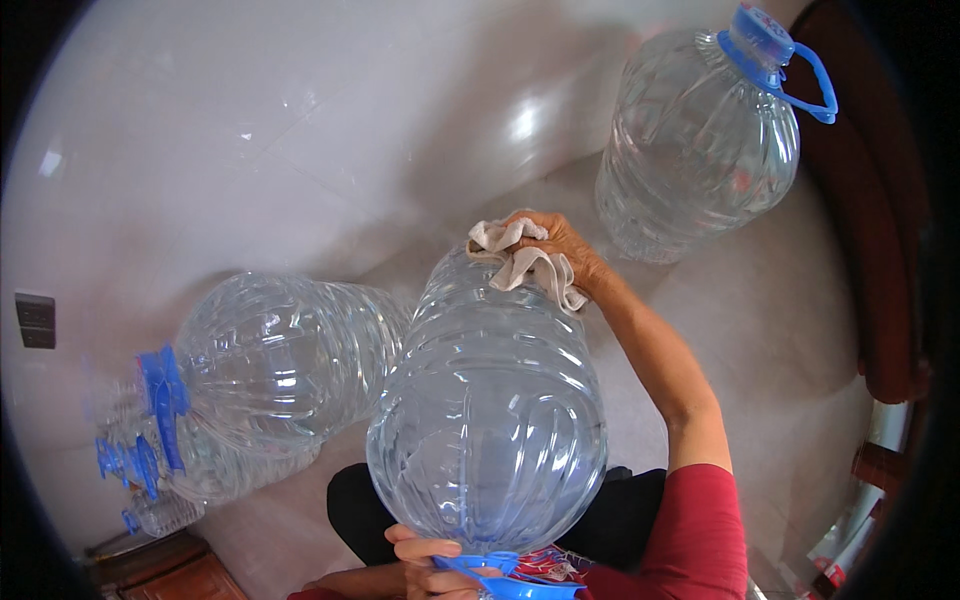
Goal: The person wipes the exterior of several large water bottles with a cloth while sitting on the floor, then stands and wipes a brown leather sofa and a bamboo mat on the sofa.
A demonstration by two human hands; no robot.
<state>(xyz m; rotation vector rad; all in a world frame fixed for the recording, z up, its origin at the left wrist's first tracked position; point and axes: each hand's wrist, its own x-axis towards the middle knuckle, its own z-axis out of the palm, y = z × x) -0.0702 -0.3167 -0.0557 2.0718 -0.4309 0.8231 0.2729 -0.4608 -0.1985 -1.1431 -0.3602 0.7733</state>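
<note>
A large clear plastic water bottle [495,405] lies tilted in front of me, its neck towards my body. My left hand [435,562] grips it at the neck, by the blue collar and handle [517,574]. At the bottle's far end, my right hand [551,244] holds a crumpled off-white cloth [525,262] against the plastic. Whether water is inside this bottle, I cannot tell.
Another large bottle [697,150] with a blue cap stands at the upper right, near dark brown furniture [885,247]. Several clear bottles [285,360] with blue handles are at the left, by the wall. A wooden piece [184,574] is at lower left.
</note>
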